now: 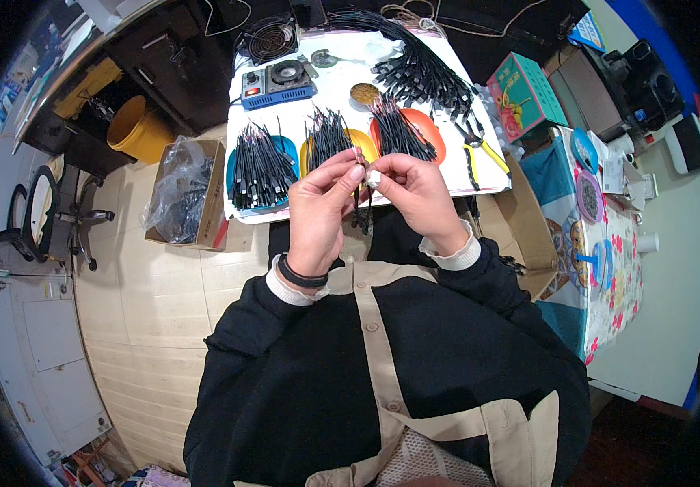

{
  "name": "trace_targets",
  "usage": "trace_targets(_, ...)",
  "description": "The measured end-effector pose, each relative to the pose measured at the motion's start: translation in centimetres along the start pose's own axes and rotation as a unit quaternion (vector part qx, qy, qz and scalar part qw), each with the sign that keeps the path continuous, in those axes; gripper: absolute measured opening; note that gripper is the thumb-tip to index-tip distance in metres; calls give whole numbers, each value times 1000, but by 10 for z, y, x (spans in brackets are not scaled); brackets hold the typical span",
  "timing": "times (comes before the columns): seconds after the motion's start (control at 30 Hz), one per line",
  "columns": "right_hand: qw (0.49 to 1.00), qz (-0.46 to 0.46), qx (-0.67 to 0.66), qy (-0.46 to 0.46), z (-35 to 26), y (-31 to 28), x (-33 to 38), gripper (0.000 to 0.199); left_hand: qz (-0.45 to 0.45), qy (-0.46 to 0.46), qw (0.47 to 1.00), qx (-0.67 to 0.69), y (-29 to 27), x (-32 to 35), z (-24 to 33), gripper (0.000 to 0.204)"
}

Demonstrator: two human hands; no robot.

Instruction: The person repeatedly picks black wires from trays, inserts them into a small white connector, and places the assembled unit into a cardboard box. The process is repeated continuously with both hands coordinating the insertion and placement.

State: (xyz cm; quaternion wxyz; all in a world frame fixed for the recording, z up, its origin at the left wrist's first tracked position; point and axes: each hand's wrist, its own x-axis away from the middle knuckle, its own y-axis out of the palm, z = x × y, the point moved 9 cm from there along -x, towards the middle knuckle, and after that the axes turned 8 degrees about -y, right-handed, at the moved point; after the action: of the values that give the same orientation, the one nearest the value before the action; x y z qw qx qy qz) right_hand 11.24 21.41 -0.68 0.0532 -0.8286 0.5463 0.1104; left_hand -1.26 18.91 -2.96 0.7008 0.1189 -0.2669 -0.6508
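Hands at the near edge of a white table (335, 89), viewed from above. In the left hand (321, 201), fingers narrowed to a pinch, apparently on a thin dark cable (362, 214): reddish tip (357, 152) uppermost, just above the thumb, dark length hanging below. In the right hand (416, 191), thumb and forefinger closed on a small white piece (373, 178), just right of the left fingertips. Governing relation, by judgement: long axis of the cable roughly upright between the hands, nearer to the left; white piece close beside the upper stretch. Joined to the cable or apart: impossible to tell. Beyond the hands, left to right: bundles of black cables (261, 174) in a blue tray (290, 151), a yellow tray (363, 141) and an orange tray (428, 126). Farther right, yellow-handled pliers (473, 147), well apart from both hands.
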Motion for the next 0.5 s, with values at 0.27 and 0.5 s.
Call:
trace_targets(0.27, 987, -6, 160, -9, -22, -15, -4, 11, -8, 20, 999, -32, 6, 5, 2, 15)
trace_targets(0.5, 999, -30, 24, -8, -21, -10, -12, 13, -53, 14, 998, -31, 12, 8, 0, 13)
